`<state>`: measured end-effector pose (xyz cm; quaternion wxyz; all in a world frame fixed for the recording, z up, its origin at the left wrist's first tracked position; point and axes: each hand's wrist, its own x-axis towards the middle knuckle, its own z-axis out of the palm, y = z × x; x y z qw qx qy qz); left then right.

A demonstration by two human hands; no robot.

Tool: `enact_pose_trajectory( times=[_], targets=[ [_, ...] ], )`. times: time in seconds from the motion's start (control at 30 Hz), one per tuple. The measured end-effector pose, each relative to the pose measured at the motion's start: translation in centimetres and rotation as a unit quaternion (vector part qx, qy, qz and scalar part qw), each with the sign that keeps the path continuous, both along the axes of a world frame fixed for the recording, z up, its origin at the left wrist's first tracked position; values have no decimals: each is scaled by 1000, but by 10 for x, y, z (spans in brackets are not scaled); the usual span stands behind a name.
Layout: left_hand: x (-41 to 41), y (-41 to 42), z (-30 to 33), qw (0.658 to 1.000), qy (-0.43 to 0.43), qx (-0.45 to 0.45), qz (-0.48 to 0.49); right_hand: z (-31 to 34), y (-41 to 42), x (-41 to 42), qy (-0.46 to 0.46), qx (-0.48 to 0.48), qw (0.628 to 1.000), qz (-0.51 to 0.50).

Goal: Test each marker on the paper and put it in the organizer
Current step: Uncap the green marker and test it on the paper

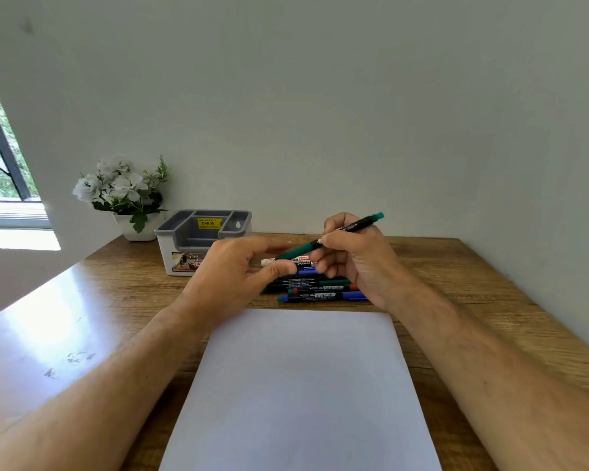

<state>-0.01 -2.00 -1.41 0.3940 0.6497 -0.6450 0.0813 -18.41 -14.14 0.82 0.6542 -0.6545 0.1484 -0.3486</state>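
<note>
Above the marker pile (315,283) beyond the paper (300,389), the right hand (357,260) pinches a light, rigid green marker (334,237) mid-barrel while the left hand (238,270), loosely curled, reaches for its likely snug cap.

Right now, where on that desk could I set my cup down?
Bare wood lies left of the paper, in front of the organizer, and right of the paper. It is crowded between both hands, around the marker pile.

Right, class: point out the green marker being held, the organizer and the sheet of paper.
green marker (298,251), head view, on its green cap.
organizer (187,237), head view, on its grey inner wall.
paper (303,385), head view, on its blank middle.
</note>
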Motion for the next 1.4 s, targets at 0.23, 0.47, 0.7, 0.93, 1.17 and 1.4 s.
enact_pose_trajectory(
  times=[0.23, 0.47, 0.7, 0.93, 1.17, 1.4],
  targets=[
    [3, 1, -1, 1000, 26, -14, 7, 4, -7, -8, -16, 41, 999, 14],
    [3, 0, -3, 985, 161, -56, -39, 8, -13, -12, 94, -94, 991, -35],
    [6, -4, 2, 936, 320, -83, -119, 2, 14, 4, 245, -333, 909, -59],
    [7, -6, 1, 925, 340, -44, -164, 0, 18, 12, 250, -371, 891, -79],
    [7, -3, 1, 905, 376, -14, -197, -1, 14, 11, 233, -382, 889, -93],
    [9, -5, 2, 838, 495, -25, -231, 4, 19, 18, 229, -359, 900, -89]
  ],
)
